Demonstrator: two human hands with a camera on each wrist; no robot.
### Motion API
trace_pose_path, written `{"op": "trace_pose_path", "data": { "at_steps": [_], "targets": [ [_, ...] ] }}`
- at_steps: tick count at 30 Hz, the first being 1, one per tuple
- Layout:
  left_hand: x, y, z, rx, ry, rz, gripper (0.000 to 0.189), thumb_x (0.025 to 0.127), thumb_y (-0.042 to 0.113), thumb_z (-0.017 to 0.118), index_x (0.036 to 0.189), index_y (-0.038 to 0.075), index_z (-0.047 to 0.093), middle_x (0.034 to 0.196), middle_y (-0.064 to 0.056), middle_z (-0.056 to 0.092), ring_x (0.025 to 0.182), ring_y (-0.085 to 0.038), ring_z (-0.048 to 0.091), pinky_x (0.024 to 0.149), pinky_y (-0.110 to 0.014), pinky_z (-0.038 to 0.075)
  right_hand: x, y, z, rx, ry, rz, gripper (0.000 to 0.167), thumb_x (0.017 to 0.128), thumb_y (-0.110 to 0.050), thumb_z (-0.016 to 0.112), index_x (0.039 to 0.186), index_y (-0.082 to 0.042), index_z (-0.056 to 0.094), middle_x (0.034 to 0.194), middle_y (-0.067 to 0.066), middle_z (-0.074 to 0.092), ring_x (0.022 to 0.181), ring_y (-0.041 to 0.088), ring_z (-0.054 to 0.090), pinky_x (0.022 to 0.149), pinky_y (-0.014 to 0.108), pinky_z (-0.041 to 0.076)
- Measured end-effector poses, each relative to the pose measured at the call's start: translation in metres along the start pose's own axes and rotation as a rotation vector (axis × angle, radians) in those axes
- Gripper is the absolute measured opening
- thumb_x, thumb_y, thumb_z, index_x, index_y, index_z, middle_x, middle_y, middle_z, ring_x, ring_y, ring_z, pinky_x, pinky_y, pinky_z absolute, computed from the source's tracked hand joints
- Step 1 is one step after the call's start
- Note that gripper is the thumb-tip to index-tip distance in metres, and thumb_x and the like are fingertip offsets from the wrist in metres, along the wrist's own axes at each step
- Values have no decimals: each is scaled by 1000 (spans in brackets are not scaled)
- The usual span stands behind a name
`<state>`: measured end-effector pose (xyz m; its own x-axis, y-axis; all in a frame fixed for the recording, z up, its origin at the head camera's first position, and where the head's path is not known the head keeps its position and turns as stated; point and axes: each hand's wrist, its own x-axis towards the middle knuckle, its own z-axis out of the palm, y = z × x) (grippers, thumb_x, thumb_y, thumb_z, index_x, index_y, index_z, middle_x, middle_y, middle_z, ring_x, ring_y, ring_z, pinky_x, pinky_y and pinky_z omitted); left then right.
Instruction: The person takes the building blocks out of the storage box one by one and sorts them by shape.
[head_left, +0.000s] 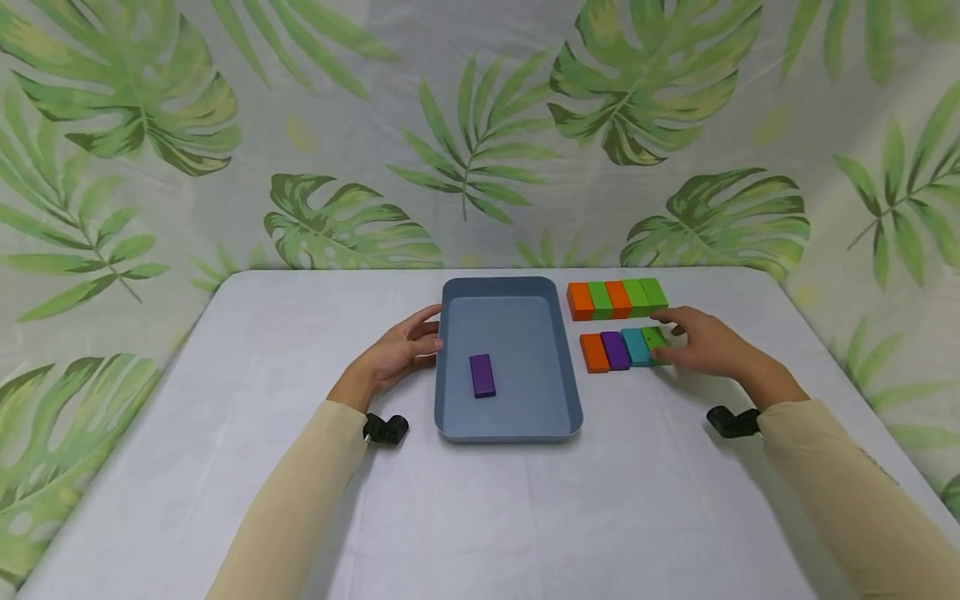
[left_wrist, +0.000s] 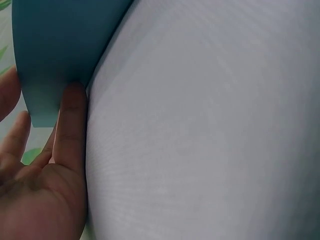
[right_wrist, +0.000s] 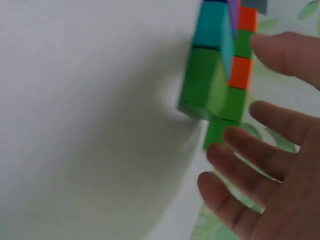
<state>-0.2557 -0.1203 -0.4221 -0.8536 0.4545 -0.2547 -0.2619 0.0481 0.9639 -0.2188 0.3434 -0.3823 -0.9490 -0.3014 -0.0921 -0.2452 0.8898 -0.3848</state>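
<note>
A blue-grey tray (head_left: 525,417) stands on the table, with a purple block (head_left: 482,376) lying inside it on the left. My left hand (head_left: 397,354) touches the tray's left side; in the left wrist view, a fairly straight finger (left_wrist: 72,125) lies along the outer wall. On the right, my right hand (head_left: 705,342) hovers with fingers spread at the end of the front row of blocks. Closest to it is a green block (right_wrist: 200,80), beside a teal block (head_left: 636,347). The right wrist view shows a gap between those fingers and the green block.
Left of the teal block in the front row are a purple block (head_left: 616,351) and an orange block (head_left: 595,353). Behind them runs a back row of orange and green blocks (head_left: 618,300). A leaf-patterned cloth (head_left: 480,125) hangs behind the white table (head_left: 480,517).
</note>
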Motion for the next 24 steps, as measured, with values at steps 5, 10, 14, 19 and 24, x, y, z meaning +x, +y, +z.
{"op": "trace_pose_path", "data": {
  "at_steps": [5,10,14,19,24],
  "targets": [
    [2,-1,0,1,-4,5,74,99,0,53,160,24,18,164,-13,26,147,-33,35,120,-52,32,-5,-5,-10,-48,-8,-25,61,91,-30,68,138,5,51,137,29,55,113,46,61,95,61,50],
    [3,-1,1,4,-5,0,74,99,1,54,160,24,20,164,-12,27,147,-32,36,120,-52,32,-12,-13,-19,-31,5,-38,52,93,-22,66,136,5,53,134,28,58,112,44,61,95,60,51],
    [3,0,1,0,-7,0,74,99,0,53,160,23,18,164,-13,26,147,-33,35,120,-52,32,-15,-30,-29,-3,41,-92,44,94,-15,64,133,5,56,130,26,62,112,41,63,93,57,53],
    [1,1,1,0,-15,3,75,99,1,53,161,23,17,164,-14,25,147,-34,34,120,-52,31,-13,-67,-39,20,60,-182,36,95,-10,63,130,0,60,125,20,66,110,33,64,91,52,56],
    [0,2,0,9,-9,0,74,99,1,53,160,25,18,164,-13,25,147,-33,35,120,-51,32,2,-117,-40,69,18,-303,32,95,-9,63,127,-5,63,121,12,68,107,26,64,93,49,56]
  ]
}}
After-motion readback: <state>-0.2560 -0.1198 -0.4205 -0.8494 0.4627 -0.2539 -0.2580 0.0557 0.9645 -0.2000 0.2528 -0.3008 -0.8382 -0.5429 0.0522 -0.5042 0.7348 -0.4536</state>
